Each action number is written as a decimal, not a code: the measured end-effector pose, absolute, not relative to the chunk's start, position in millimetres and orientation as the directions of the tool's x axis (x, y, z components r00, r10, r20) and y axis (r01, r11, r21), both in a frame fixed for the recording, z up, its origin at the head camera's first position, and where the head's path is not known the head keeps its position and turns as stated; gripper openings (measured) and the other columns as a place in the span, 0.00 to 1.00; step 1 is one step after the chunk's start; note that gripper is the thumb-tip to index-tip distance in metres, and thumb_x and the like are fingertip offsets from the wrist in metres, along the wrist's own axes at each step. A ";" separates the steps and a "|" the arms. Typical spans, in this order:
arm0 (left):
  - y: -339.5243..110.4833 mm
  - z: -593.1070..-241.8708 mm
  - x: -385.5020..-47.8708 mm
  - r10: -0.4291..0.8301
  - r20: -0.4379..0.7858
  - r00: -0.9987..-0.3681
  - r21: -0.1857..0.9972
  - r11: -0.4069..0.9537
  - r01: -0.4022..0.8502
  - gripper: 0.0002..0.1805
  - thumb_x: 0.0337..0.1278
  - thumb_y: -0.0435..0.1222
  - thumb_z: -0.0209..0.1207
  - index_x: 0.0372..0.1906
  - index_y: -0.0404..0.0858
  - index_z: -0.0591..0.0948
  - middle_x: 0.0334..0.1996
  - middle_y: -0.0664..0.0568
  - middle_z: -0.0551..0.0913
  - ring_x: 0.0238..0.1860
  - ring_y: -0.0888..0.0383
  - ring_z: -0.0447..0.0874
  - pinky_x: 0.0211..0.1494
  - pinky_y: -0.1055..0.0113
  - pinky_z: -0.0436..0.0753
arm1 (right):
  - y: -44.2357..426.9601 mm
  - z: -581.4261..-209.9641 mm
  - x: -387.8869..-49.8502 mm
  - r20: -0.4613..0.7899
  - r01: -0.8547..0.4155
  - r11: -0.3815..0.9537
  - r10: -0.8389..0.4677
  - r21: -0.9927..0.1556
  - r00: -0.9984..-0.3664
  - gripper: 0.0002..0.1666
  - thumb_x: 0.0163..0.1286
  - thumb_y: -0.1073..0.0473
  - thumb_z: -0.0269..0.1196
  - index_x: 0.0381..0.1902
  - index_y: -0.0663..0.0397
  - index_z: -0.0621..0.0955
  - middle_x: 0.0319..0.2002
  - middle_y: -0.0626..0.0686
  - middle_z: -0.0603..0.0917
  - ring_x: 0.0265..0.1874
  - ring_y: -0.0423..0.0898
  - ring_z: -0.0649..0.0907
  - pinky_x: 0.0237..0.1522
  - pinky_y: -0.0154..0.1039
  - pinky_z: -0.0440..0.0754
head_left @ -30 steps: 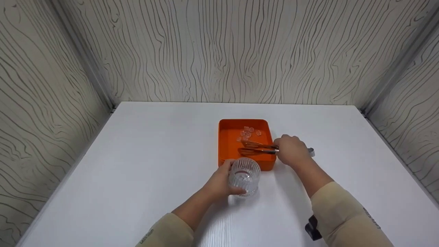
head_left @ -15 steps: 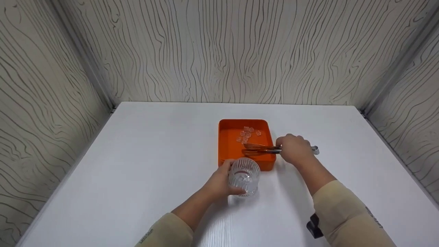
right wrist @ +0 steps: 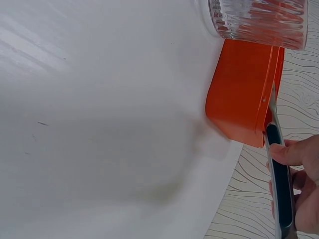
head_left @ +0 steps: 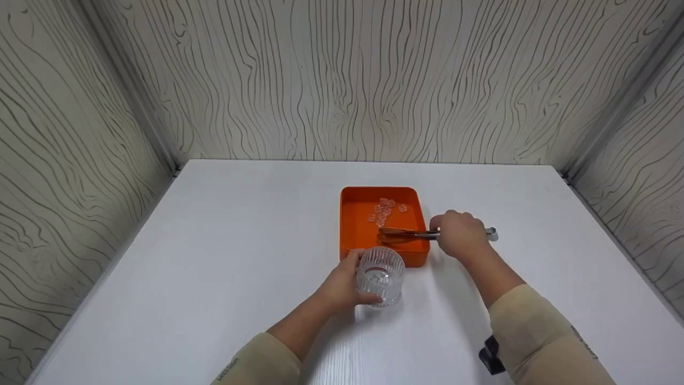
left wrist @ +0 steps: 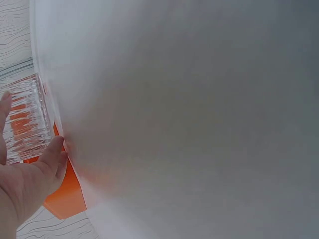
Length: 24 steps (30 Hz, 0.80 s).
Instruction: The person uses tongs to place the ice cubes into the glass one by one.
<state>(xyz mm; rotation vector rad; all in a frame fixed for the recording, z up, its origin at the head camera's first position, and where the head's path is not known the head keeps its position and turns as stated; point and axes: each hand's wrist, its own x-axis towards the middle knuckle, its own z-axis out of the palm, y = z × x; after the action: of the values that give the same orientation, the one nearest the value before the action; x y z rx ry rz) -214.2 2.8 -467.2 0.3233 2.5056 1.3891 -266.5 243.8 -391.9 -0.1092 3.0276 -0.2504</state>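
Observation:
In the head view my left hand [head_left: 344,286] holds a clear ribbed glass [head_left: 382,275], thumb on its near side and fingers on the far side. The glass stands on the white table in front of an orange tray [head_left: 350,224]. My right hand [head_left: 460,235] grips a pair of metal tongs [head_left: 426,235], whose dark handle inlay [right wrist: 280,179] shows in the right wrist view. Over the tray's right wall the tongs reach inside, their amber-looking tips close together. Several small clear cubes [head_left: 383,209] lie in the tray beyond the tips. Whether the tips pinch a cube is too small to tell.
The white table [head_left: 240,240] extends on both sides of the tray. Wood-patterned panels [head_left: 342,80] rise behind it and at both sides. A black strap piece [head_left: 491,355] sits at the right sleeve.
The tongs' arms have come closer together, and my right hand has shifted slightly right, drawing the tips a little back from the cubes. My left hand and the glass stay put.

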 end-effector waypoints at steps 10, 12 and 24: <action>1.9 -466.2 -213.3 0.321 -0.112 -0.941 0.850 0.522 0.077 0.44 0.30 0.42 0.74 0.57 0.58 0.62 0.55 0.59 0.71 0.58 0.53 0.69 0.60 0.48 0.69 | 251.6 -393.6 -265.4 -0.102 -0.051 0.975 -0.074 -0.214 -0.992 0.13 0.59 0.67 0.58 0.39 0.49 0.83 0.32 0.54 0.79 0.31 0.53 0.75 0.31 0.47 0.74; 1.9 -466.1 -213.3 0.320 -0.115 -0.941 0.851 0.521 0.073 0.44 0.30 0.43 0.74 0.57 0.58 0.62 0.55 0.59 0.71 0.58 0.53 0.69 0.60 0.48 0.69 | 253.1 -392.9 -264.6 -0.112 -0.033 0.971 -0.061 -0.235 -0.992 0.12 0.59 0.66 0.59 0.39 0.49 0.83 0.34 0.55 0.79 0.33 0.53 0.74 0.32 0.48 0.74; 3.2 -468.8 -214.5 0.301 -0.135 -0.944 0.849 0.527 0.047 0.44 0.29 0.43 0.74 0.56 0.60 0.62 0.53 0.60 0.71 0.57 0.54 0.69 0.61 0.48 0.68 | 265.4 -379.6 -259.5 -0.092 -0.046 0.954 -0.077 -0.297 -0.993 0.09 0.62 0.64 0.59 0.39 0.49 0.82 0.35 0.54 0.78 0.34 0.52 0.75 0.34 0.48 0.75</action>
<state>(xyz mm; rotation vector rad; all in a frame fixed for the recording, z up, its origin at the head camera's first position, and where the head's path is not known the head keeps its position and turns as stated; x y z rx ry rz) -214.5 3.2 -468.8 0.2918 2.5035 1.3798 -259.5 265.4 -379.6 -0.0947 3.0034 -0.4525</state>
